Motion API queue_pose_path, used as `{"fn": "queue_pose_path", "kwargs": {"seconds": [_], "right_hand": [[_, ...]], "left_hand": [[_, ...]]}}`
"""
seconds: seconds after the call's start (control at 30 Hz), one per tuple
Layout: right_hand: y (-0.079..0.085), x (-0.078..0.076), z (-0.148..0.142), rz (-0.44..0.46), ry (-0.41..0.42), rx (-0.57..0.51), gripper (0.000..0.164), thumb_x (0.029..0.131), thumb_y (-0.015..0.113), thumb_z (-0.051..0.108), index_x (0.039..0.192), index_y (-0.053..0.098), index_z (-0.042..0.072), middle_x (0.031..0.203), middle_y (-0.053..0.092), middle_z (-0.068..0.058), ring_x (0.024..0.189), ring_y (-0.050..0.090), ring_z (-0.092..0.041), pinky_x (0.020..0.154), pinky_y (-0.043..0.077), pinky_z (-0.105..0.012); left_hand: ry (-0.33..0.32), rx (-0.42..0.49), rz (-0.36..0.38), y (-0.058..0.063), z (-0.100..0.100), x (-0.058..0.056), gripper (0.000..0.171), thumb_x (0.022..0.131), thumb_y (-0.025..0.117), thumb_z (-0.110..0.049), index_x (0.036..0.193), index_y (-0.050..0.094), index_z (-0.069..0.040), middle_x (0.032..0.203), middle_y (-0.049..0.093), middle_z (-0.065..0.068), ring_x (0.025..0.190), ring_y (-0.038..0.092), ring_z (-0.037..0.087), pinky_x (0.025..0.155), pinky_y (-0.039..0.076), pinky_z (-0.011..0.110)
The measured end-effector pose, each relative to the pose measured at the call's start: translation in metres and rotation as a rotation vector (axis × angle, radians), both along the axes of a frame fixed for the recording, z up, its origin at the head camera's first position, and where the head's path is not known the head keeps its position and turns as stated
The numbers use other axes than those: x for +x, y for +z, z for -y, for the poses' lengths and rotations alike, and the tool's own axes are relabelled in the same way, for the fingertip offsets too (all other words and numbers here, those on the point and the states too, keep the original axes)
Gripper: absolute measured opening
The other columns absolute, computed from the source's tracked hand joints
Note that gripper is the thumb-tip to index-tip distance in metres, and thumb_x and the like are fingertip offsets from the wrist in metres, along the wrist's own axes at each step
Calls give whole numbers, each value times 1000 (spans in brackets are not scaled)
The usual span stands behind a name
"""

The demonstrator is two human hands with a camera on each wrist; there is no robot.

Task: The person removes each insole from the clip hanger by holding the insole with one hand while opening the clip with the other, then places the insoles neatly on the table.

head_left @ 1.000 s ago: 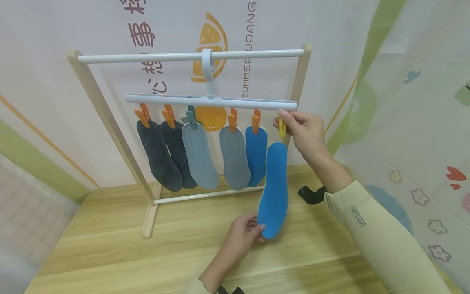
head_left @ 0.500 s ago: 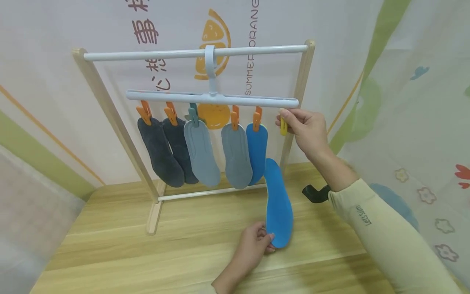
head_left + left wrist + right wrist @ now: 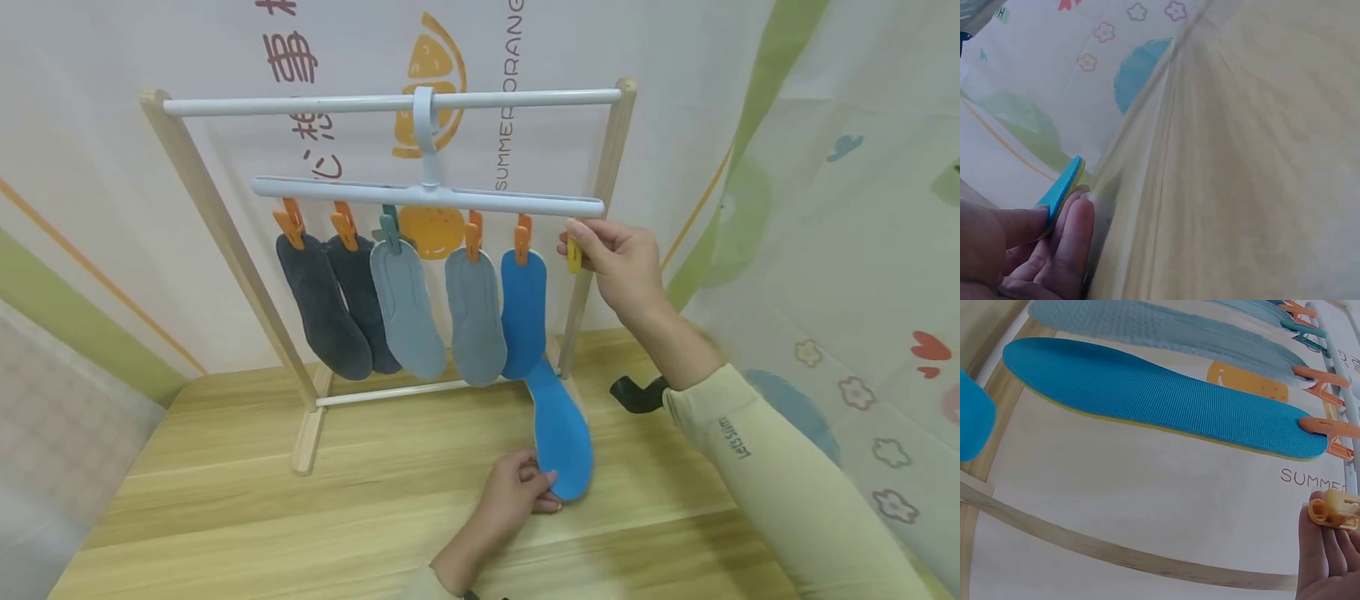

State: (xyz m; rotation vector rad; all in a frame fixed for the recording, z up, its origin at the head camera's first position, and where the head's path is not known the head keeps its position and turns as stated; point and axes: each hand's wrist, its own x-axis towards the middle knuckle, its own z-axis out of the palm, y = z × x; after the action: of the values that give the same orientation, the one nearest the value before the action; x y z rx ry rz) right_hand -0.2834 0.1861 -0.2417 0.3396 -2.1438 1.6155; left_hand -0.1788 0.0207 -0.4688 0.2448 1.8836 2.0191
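My left hand pinches the wide end of a blue insole low over the table; its narrow end passes behind a hanging blue insole. In the left wrist view the thumb and fingers grip the edge of the held insole. My right hand pinches a yellow clothespin just under the right end of a pale blue hanger. The right wrist view shows that yellow clothespin between the fingertips, beside the hanging blue insole held by an orange clothespin.
Two dark insoles and two grey insoles, one of them the right-hand grey insole, hang from clothespins. The hanger hooks over the white rod of a wooden rack on the table. A black curved object lies at right.
The blue insole in my left hand has gone down from below the yellow clothespin, its top end tipping back behind the hanging blue one. My right hand keeps its place with the clothespin.
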Motion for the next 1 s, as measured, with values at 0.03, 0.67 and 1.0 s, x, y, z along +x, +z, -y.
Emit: {"fn": "queue_pose_path", "kwargs": {"seconds": [0.03,0.67,1.0], "right_hand": [[0,0,0,3,2,-1,42,89,63,41,114,70,8,99,73,-11,93,71,-13,85,55,-25],[-7,1,2,10,-7,24,48,92,58,44,126,63,11,109,71,-10,101,69,-15,89,54,-26],[-8,1,7,6,-13,-23,48,91,60,43,128,60,12,114,69,-8,101,68,-16,87,55,-27]], "left_hand": [[-2,0,3,0,0,-1,27,91,60,-2,117,57,7,84,71,16,71,71,22,68,60,31],[-68,-113,6,3,-4,-12,22,94,57,-8,110,60,7,77,71,12,65,70,18,59,59,30],[-53,-310,-128,2,-3,-15,18,93,60,-16,99,63,1,58,59,2,39,53,7,38,49,25]]}}
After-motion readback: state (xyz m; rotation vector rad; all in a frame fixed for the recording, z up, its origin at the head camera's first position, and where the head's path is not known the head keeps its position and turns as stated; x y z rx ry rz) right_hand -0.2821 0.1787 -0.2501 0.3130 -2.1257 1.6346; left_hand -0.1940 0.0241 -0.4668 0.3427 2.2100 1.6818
